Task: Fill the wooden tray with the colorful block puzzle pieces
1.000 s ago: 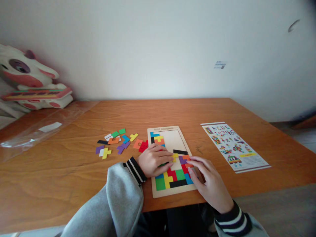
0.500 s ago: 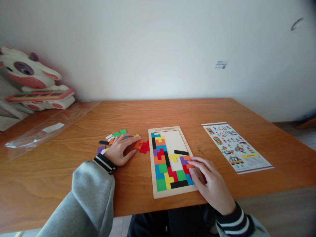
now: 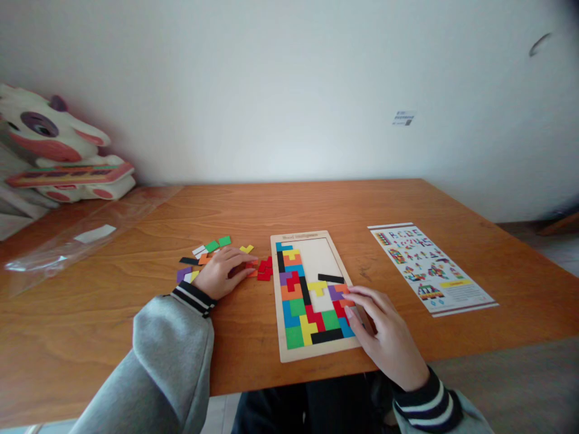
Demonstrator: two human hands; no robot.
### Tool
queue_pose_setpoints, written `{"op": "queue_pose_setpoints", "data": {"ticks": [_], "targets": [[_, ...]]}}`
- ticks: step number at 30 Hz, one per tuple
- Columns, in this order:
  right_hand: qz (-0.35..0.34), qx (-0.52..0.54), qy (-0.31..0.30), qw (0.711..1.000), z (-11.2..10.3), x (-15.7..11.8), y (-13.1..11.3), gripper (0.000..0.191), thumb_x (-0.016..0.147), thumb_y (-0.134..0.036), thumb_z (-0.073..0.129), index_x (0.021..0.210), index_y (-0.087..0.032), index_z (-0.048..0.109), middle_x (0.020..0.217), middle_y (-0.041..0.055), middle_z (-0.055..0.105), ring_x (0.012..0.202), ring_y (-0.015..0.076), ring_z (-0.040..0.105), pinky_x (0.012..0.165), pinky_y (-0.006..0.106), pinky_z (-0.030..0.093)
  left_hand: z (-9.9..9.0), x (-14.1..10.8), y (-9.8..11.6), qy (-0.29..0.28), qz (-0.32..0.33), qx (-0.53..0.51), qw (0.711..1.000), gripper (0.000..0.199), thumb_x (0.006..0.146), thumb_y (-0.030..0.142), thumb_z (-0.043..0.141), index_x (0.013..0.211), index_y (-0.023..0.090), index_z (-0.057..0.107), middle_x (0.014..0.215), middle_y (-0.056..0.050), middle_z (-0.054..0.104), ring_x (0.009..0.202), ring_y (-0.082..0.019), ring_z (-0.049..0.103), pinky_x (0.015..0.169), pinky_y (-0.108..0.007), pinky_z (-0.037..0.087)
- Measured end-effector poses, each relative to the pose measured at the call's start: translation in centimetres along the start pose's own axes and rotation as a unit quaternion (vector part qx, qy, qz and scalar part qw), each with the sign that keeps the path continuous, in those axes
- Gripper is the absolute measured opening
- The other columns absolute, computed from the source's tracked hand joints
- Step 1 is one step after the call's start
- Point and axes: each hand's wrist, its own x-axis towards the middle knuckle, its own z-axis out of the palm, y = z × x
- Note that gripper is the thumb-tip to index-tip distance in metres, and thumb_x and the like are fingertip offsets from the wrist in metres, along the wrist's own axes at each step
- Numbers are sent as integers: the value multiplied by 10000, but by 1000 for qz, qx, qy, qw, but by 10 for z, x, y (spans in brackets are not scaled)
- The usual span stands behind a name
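The puzzle board [image 3: 332, 259] is set on the wooden table [image 3: 244, 349], partly filled with colored pieces. Loose pieces [image 3: 265, 269] beside it are covered by the left hand [image 3: 225, 271], fingers loosely curled (whether anything is pinched cannot be told). The board's right edge is touched by the right hand [image 3: 384, 328], its fingers slightly spread.

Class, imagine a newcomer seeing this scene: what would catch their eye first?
Probably the board in the middle, its bright pieces filling the near end, between left hand and right hand. Next, perhaps, the big animal toy at far left, then the colourful sheet on the table's right side.
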Motion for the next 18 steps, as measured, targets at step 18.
{"op": "queue_pose_setpoints", "data": {"ticks": [18], "targets": [[-3, 0, -10, 1000, 2, -2, 4, 227, 973, -290, 550, 1190, -250, 605, 1209, 102, 641, 1128, 269, 618, 960, 468, 534, -4, 0, 4, 2, -6, -17, 1000, 293, 956, 425, 579, 1077, 205, 730, 992, -69, 777, 907, -198, 730, 887, -339, 566]]}}
